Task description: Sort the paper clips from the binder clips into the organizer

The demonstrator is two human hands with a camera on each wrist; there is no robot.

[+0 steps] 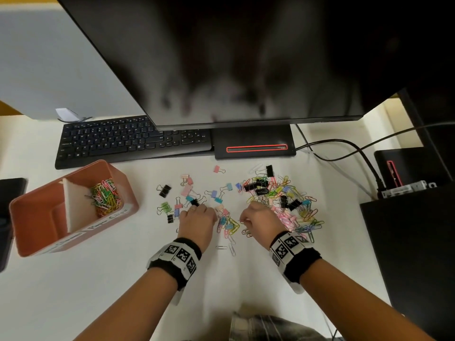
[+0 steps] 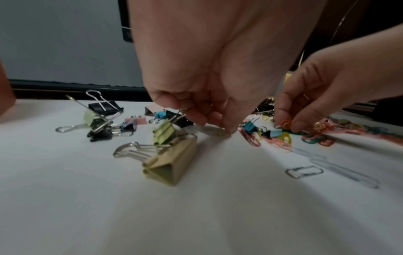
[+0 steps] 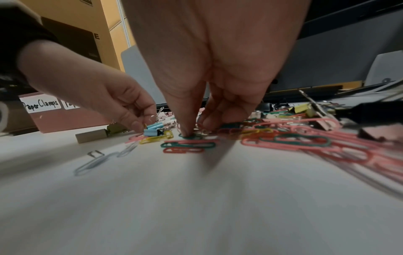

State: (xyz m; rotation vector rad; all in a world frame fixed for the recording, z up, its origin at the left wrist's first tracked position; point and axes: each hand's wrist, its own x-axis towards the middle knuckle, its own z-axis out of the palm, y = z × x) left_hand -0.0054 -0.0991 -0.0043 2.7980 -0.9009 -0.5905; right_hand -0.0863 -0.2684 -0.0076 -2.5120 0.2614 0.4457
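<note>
The pink organizer [image 1: 29, 217] stands at the left, with coloured paper clips [image 1: 105, 196] in its right compartment. Loose binder clips [image 1: 188, 191] lie in the middle of the white desk. A mixed pile of paper clips and binder clips [image 1: 283, 200] lies to the right. My left hand [image 2: 220, 128] is curled down beside a tan binder clip [image 2: 170, 162] and pinches a yellow paper clip [image 2: 219, 133] on the desk. My right hand [image 3: 196, 129] pinches a green paper clip [image 3: 191, 137] at the pile's near-left edge.
A black keyboard [image 1: 128, 141] and a monitor base [image 1: 253, 143] lie behind the clips, under a large dark monitor [image 1: 246, 57]. Cables [image 1: 349, 148] run to a black box [image 1: 413, 242] on the right. Silver paper clips [image 1: 226, 247] lie between my wrists.
</note>
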